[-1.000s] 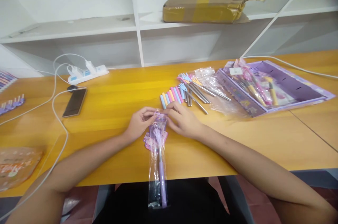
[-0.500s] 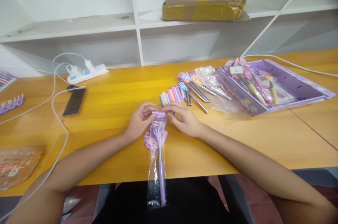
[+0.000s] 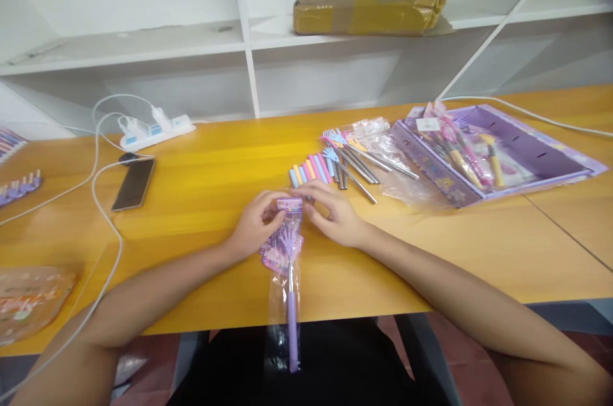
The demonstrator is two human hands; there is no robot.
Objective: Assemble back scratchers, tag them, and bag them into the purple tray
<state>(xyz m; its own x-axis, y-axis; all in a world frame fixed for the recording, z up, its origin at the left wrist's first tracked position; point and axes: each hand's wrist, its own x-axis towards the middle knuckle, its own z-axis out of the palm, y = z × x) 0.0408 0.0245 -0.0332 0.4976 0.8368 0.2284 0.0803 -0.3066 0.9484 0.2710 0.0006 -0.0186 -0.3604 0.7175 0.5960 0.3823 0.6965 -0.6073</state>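
A purple hand-shaped back scratcher point(image 3: 292, 323) with a metal rod lies inside a clear plastic bag point(image 3: 278, 304). Its lower end reaches over the table edge above my lap. The bag's printed purple header card point(image 3: 290, 205) sits between my hands. My left hand point(image 3: 258, 224) pinches the card's left side, thumb in front. At the card's top right, my right hand point(image 3: 332, 211) has its fingers bent around the edge, thumb slightly off it; its fingertips are partly hidden. Several pink and purple printed cards point(image 3: 275, 260) lie under the bag.
Coloured handle sleeves point(image 3: 311, 171) and metal back scratchers point(image 3: 354, 166) lie ahead to the right, by loose plastic bags. Farther right stands a purple display box point(image 3: 541, 176). A phone point(image 3: 135, 184), a power strip point(image 3: 160, 133) and cables are left. A taped carton point(image 3: 373, 10) rests on the shelf.
My left thumb has shifted slightly down and left on the header card, leaving more of the card showing. The right hand is nearly still.
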